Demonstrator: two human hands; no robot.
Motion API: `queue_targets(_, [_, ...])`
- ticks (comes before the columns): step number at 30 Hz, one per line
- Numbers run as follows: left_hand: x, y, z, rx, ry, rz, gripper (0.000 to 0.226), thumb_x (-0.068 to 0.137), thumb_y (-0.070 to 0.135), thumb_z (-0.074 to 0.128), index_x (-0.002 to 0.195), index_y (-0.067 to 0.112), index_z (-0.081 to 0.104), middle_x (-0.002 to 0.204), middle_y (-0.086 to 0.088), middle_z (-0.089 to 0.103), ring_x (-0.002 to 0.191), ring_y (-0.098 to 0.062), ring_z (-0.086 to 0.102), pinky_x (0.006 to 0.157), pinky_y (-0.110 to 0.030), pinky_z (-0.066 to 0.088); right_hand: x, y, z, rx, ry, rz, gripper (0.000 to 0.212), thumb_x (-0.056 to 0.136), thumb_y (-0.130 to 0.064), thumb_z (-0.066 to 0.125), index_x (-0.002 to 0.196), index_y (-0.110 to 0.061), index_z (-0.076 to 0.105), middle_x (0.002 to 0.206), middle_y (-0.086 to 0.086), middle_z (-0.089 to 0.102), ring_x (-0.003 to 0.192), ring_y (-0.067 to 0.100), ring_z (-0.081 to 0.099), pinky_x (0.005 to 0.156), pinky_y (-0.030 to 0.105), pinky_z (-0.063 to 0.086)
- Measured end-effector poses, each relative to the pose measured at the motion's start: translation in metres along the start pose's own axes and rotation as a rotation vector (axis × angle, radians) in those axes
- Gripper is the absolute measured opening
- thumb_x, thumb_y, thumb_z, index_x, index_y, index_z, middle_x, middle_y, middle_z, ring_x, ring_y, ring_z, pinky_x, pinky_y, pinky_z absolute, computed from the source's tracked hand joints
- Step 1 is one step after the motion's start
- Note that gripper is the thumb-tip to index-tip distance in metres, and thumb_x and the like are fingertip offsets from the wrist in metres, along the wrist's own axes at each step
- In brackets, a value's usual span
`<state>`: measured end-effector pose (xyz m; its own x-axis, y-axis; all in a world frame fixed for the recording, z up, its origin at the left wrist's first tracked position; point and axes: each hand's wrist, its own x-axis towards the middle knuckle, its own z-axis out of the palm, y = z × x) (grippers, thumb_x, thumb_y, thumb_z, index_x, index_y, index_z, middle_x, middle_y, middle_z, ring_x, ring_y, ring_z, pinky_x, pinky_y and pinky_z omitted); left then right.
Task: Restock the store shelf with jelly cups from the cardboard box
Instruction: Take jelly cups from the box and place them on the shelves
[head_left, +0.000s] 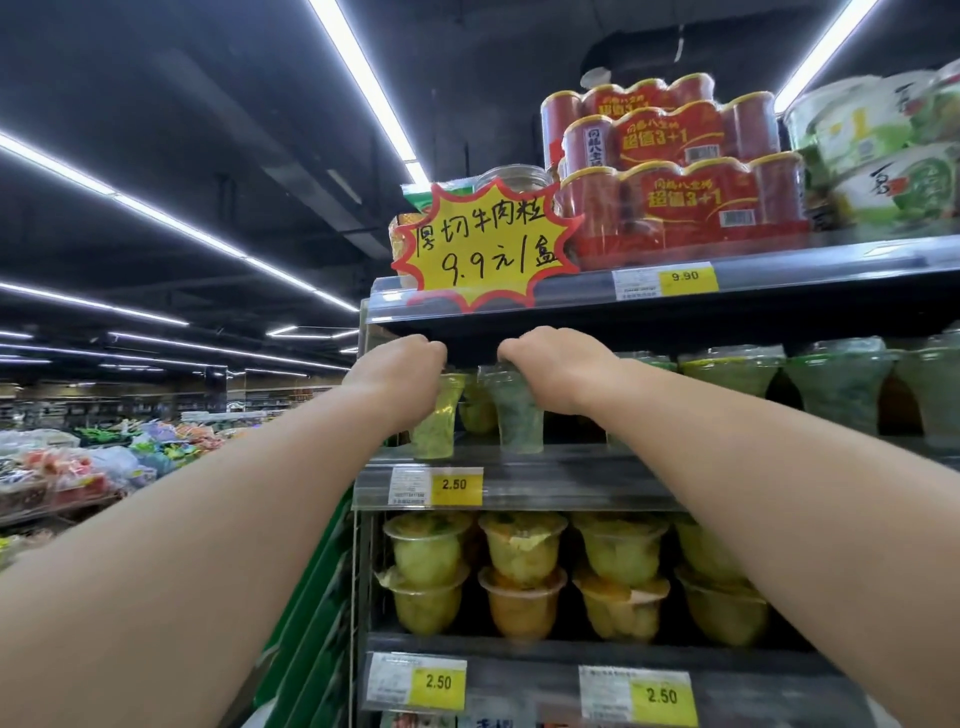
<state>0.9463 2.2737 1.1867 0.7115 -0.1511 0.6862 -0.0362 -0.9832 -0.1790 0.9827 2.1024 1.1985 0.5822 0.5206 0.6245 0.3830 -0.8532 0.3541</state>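
Both arms reach up to the middle shelf (519, 462) at its left end. My left hand (402, 366) grips the top of a yellow-green jelly cup (435, 421) from above. My right hand (558, 364) grips the top of a darker green jelly cup (519, 415) in the same way. Both cups stand upright at the shelf's front edge, side by side. Another yellow cup (475, 413) shows behind them. More green cups (836, 384) line the shelf to the right. The cardboard box is out of view.
The upper shelf (779, 273) carries red can multipacks (685, 208), green bowls (883, 150) and a yellow starburst price sign (485, 244) just above my hands. Stacked yellow fruit cups (522, 571) fill the lower shelf. A produce display (78, 462) lies across the aisle at left.
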Motion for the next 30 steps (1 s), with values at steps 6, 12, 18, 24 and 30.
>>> queue_targets(6, [0.000, 0.005, 0.002, -0.123, 0.032, 0.067, 0.029, 0.089, 0.009, 0.055, 0.118, 0.011, 0.054, 0.112, -0.006, 0.056, 0.101, -0.021, 0.061, 0.084, -0.040, 0.054, -0.014, 0.011, -0.007, 0.040, 0.044, 0.017, 0.036, 0.081, 0.002, 0.053, 0.110, -0.019, 0.057, 0.103, 0.006, 0.060, 0.087, 0.029, 0.059, 0.072, 0.040, 0.052])
queue_targets(12, [0.002, 0.004, 0.007, -0.154, 0.049, 0.078, 0.033, 0.088, 0.006, 0.055, 0.121, 0.010, 0.053, 0.116, -0.008, 0.057, 0.103, -0.022, 0.060, 0.087, -0.039, 0.053, -0.020, 0.008, -0.013, 0.002, 0.040, 0.004, 0.033, 0.080, 0.002, 0.053, 0.106, -0.017, 0.059, 0.102, 0.006, 0.061, 0.088, 0.029, 0.059, 0.073, 0.041, 0.053])
queue_targets(18, [-0.004, 0.003, 0.010, -0.158, 0.057, 0.075, 0.048, 0.094, 0.022, 0.054, 0.140, 0.015, 0.040, 0.137, -0.007, 0.048, 0.124, -0.024, 0.047, 0.100, -0.036, 0.042, -0.023, 0.004, -0.012, 0.074, -0.064, 0.016, 0.047, 0.087, -0.021, 0.062, 0.130, -0.012, 0.045, 0.130, 0.008, 0.050, 0.116, 0.029, 0.051, 0.095, 0.044, 0.047])
queue_targets(24, [-0.052, 0.005, 0.045, -0.257, 0.322, 0.059, 0.064, 0.086, 0.025, 0.060, 0.141, 0.018, 0.028, 0.141, -0.010, 0.023, 0.132, -0.029, 0.023, 0.111, -0.042, 0.029, -0.073, -0.040, 0.017, 0.197, 0.472, -0.193, 0.028, 0.084, -0.020, 0.063, 0.109, -0.009, 0.062, 0.100, 0.009, 0.061, 0.094, 0.027, 0.055, 0.083, 0.036, 0.049])
queue_targets(30, [-0.125, 0.011, 0.107, -0.415, 0.485, -0.104, 0.048, 0.076, 0.024, 0.073, 0.102, 0.018, 0.033, 0.102, -0.007, 0.037, 0.094, -0.023, 0.040, 0.085, -0.026, 0.037, -0.140, -0.072, 0.072, 0.460, 0.459, 0.066, 0.014, 0.087, -0.030, 0.053, 0.092, -0.019, 0.059, 0.080, -0.004, 0.059, 0.057, 0.015, 0.056, 0.045, 0.032, 0.049])
